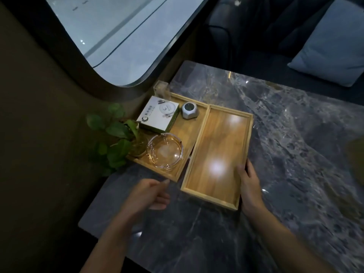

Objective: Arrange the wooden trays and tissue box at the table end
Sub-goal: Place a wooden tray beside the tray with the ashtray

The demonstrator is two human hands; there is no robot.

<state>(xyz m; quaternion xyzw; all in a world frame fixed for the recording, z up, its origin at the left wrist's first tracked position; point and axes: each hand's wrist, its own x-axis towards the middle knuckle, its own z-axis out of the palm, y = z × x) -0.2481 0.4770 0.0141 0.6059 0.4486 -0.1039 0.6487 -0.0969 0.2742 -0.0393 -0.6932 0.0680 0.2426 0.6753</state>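
Two wooden trays lie side by side at the window end of the dark marble table [275, 134]. The right tray [218, 154] holds nothing; my right hand [249, 186] grips its right rim near the front corner. The left tray [185, 131] carries a white and green tissue box [158, 114], a glass ashtray [165, 150] and a small silver gadget [190, 110]. My left hand [149, 194] hovers just in front of the left tray's near corner, fingers loosely curled, holding nothing.
A leafy plant in a glass pot [118, 136] stands at the left tray's left end. A clear acrylic holder [160, 89] sits behind the tissue box. The window and curved wall border the table's left; a sofa with a blue cushion [332, 46] lies beyond.
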